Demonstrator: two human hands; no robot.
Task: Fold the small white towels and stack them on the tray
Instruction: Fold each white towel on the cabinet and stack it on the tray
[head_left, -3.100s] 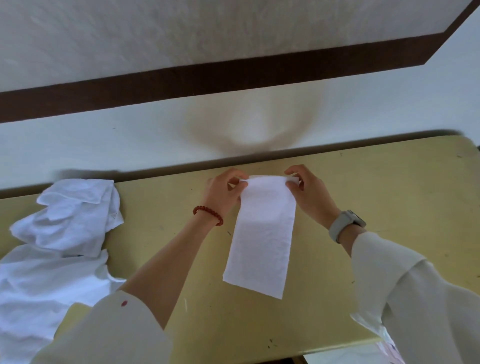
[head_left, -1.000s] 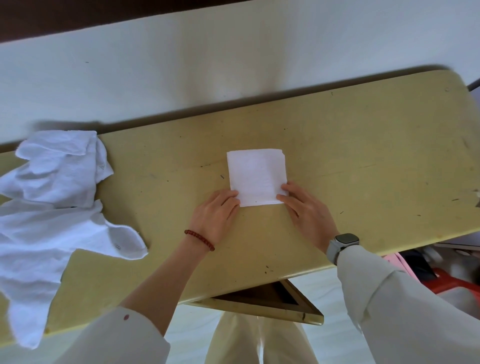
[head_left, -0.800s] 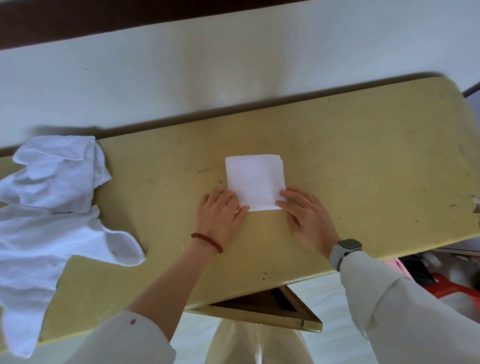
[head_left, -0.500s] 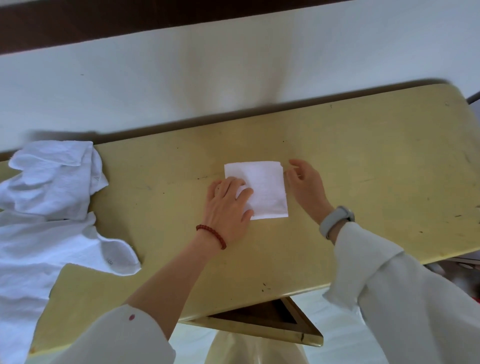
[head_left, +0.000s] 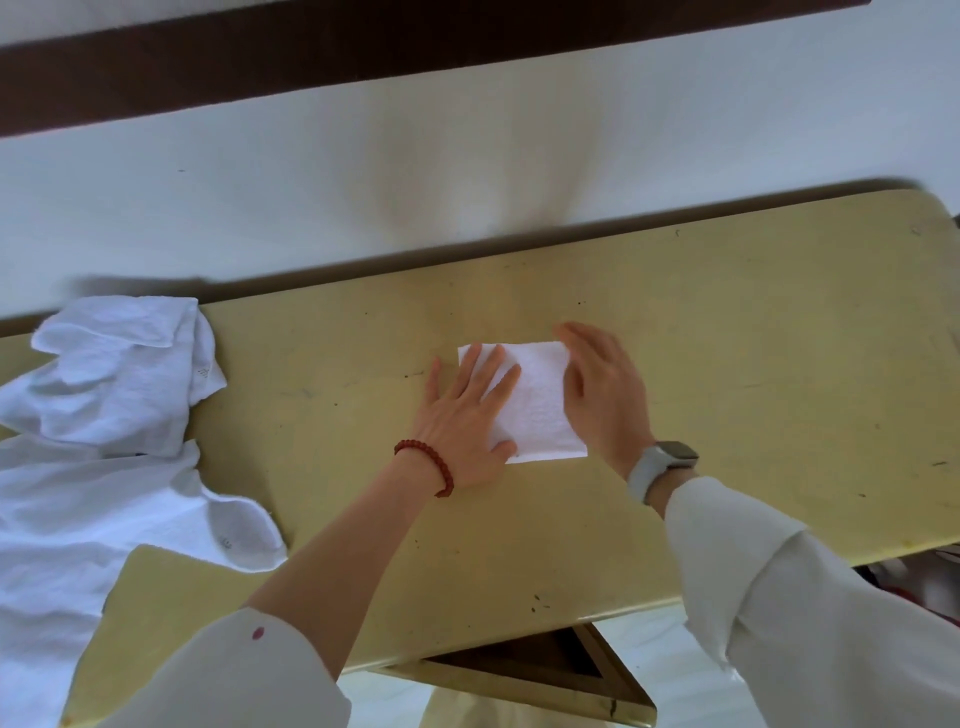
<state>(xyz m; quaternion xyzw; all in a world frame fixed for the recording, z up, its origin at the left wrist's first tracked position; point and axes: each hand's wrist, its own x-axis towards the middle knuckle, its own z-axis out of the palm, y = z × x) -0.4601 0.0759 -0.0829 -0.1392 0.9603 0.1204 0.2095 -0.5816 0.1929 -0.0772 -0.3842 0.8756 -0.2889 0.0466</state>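
Note:
A small white towel (head_left: 540, 405), folded into a rough square, lies flat in the middle of the yellow table (head_left: 753, 374). My left hand (head_left: 467, 421) presses flat on the towel's left half with straight fingers. My right hand (head_left: 602, 389) stands along the towel's right edge, fingers straight and touching it. A heap of unfolded white towels (head_left: 104, 447) lies at the table's left end. No tray shows in this view.
A white wall with a dark brown band (head_left: 363, 57) runs behind the table. Below the table's front edge a wooden frame (head_left: 524, 675) shows. Red and pink items (head_left: 924, 582) sit low at the right.
The long towel strip was folded into a square. Over the last second both hands moved from its near edge up onto it, the left now flat on top, the right along its right side.

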